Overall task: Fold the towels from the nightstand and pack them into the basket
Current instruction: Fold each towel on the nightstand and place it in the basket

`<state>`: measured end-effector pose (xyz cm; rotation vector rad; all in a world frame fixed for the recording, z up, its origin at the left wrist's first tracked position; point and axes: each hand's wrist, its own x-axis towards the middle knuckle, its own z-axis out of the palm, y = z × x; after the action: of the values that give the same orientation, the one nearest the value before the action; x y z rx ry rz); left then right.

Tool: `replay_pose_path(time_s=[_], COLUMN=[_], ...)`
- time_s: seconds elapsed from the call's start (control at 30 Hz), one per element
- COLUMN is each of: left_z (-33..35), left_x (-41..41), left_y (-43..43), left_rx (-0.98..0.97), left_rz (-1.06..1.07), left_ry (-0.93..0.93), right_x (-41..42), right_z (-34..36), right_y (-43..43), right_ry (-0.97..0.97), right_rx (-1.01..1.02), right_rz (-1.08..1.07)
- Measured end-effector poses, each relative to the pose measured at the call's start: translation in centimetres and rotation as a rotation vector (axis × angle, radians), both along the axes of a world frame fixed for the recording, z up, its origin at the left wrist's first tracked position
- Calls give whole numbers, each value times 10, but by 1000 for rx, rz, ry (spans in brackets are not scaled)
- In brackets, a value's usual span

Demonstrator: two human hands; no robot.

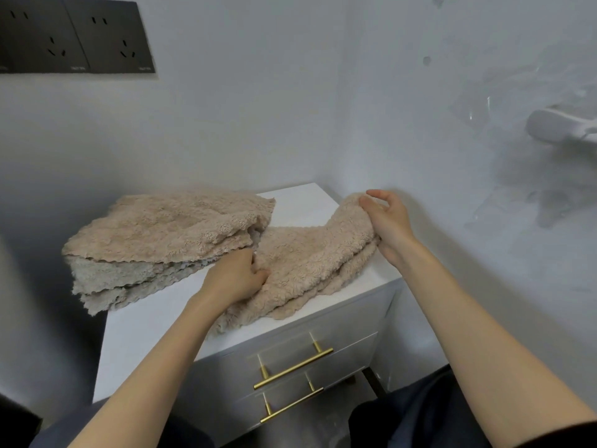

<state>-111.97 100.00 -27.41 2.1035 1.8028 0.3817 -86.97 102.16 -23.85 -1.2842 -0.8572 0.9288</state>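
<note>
A person sits facing a white two-drawer nightstand (155, 337) with brass bar handles, set into the corner of a pale room. On its top, to the left and far side, lies a loose stack of fluffy beige fleece towels with scalloped edges (161, 234), overhanging the left edge. To the right of the stack, one more beige fleece towel (307, 263) lies partly spread and rumpled, its near edge drooping over the drawer front. The left hand (237, 276) is closed around a bunched part of this towel near its middle. The right hand (386, 221) pinches the far right corner between thumb and fingertips, lifting it slightly off the surface. The cloth looks light, soft and limp, so it will likely sag and wrinkle unless kept taut; holding it by corners or along the scalloped hem should give the cleanest fold. No basket is visible in this view. Dark wall sockets (76, 35) sit on the far wall, upper left.
</note>
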Motion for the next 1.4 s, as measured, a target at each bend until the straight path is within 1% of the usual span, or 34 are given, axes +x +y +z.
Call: replay_pose_path(time_s=[0.07, 0.1, 0.13, 0.23, 0.27, 0.4, 0.47, 0.53, 0.6, 0.67, 0.73, 0.87, 0.97, 1.03, 1.1, 1.2, 1.4], left_z=[0, 3, 6, 16, 19, 27, 31, 32, 30, 29, 27, 28, 30, 29, 27, 26, 31], left_x=[3, 4, 5, 6, 6, -5, -14, -23, -29, -31, -34, -46, -57, -65, -71, -77, -77], left_y=[-3, -5, -6, -9, -10, -8, -4, -1, 1, 2, 3, 3, 1, -2, -7, -16, -23], left_rx=[86, 126, 158, 263, 275, 248, 262, 280, 291, 271, 207, -18, -94, -112, -101, -38, 144], left_rz=[-34, -48, -55, -40, -10, 158, 222, 288, 344, 378, 404, 370, 346, 297, 244, 194, 104], left_ry=[-157, -253, -346, -553, -613, -869, -994, -1034, -1032, -1047, -1035, -994, -884, -816, -766, -781, -749], right_x=[1, 3, 4, 6, 6, 12, 14, 14, 8, 1, -8, -21, -30, -32, -32, -28, -18], right_z=[2, 2, 1, -3, -5, -4, -2, 0, 2, -1, -6, -14, -16, -14, -12, -11, -10], right_y=[4, 5, 6, 1, -3, -24, -34, -43, -49, -51, -50, -44, -39, -36, -33, -29, -27], right_ry=[185, 211, 164, -186, -277, -517, -636, -740, -798, -826, -800, -610, -497, -406, -288, -122, 43], right_rx=[-41, -55, -78, -182, -196, -129, -132, -220, -374, -468, -465, -413, -340, -288, -279, -249, -128], right_rz=[94, 117, 127, 116, 120, 144, 123, 152, 273, 390, 439, 443, 400, 324, 252, 168, 41])
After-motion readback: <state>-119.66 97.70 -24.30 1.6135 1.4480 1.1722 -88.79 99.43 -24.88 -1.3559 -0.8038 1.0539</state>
